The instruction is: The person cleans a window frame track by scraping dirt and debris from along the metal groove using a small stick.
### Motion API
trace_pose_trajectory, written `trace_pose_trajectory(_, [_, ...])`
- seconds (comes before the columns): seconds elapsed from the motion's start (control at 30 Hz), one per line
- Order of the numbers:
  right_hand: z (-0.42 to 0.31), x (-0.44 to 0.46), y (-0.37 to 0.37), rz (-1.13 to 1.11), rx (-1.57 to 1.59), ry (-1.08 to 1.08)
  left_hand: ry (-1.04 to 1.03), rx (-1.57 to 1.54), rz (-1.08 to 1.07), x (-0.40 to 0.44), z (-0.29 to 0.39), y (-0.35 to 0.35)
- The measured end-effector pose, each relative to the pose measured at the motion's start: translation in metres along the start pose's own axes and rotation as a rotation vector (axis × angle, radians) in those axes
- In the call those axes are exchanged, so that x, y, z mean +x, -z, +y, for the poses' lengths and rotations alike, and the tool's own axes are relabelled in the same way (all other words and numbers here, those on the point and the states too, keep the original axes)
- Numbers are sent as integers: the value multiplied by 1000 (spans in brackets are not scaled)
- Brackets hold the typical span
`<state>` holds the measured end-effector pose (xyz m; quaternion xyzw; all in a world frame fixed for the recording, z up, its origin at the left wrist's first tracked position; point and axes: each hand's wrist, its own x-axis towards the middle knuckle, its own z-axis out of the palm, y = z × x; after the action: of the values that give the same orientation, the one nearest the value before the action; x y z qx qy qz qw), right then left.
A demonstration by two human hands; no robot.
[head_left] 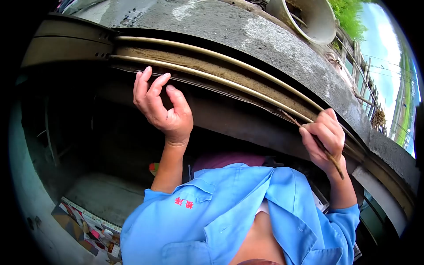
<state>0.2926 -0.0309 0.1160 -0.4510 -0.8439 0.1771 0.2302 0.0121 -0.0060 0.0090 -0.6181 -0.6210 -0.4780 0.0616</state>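
A thin brown stick [329, 155] is gripped in my right hand [324, 137], at the right side of the metal window track. One end of the stick points up-left to the lower rail, the other sticks out below my fist. My left hand [163, 104] is raised just under the track's left part, fingers curled but apart, with nothing in it. Two pale parallel rails [212, 78] run along the dirty brown track from upper left to lower right.
A rough concrete ledge [229, 33] lies beyond the track, with a pale round container [316, 22] tipped on it. Wooden fence pieces [360, 75] stand at the right. A patterned box [95, 234] sits at the lower left.
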Motion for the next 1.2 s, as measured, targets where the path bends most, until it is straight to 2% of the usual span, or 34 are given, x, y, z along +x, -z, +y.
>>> trace_pose_trajectory(0.17, [-19, 47, -12, -1, -62, 203, -12, 8, 1, 0, -2, -2])
trace_pose_trajectory(0.3, [-2, 22, 11, -108, -78, 90, -27, -19, 31, 1, -4, -5])
trace_pose_trajectory(0.4, [17, -19, 20, -77, -26, 5, -39, 7, 10, 2, -2, -4])
trace_pose_trajectory(0.53, [20, -29, 8, -1, -5, 26, -20, -23, 37, 0, -3, -7])
trace_pose_trajectory(0.8, [-9, 115, -101, 110, 49, 422, -27, -7, 25, -1, -7, -10])
trace_pose_trajectory(0.87, [-24, 150, -126, 225, 152, 469, -50, 11, 21, 1, -6, -10])
trace_pose_trajectory(0.93, [-30, 164, -108, 30, 169, 273, -19, -58, 55, 1, -6, -13])
trace_pose_trajectory(1.0, [-18, 165, -85, -24, 495, 58, -22, -35, 46, 1, -6, -11])
trace_pose_trajectory(1.07, [-6, 167, -80, 13, 442, 5, -6, -67, 74, 0, -5, -12])
trace_pose_trajectory(1.13, [-16, 174, -79, -145, 261, -43, -14, -29, 64, 1, -4, -9])
trace_pose_trajectory(1.2, [-19, 187, -96, -115, 452, -70, -23, -17, 43, 1, -5, -7])
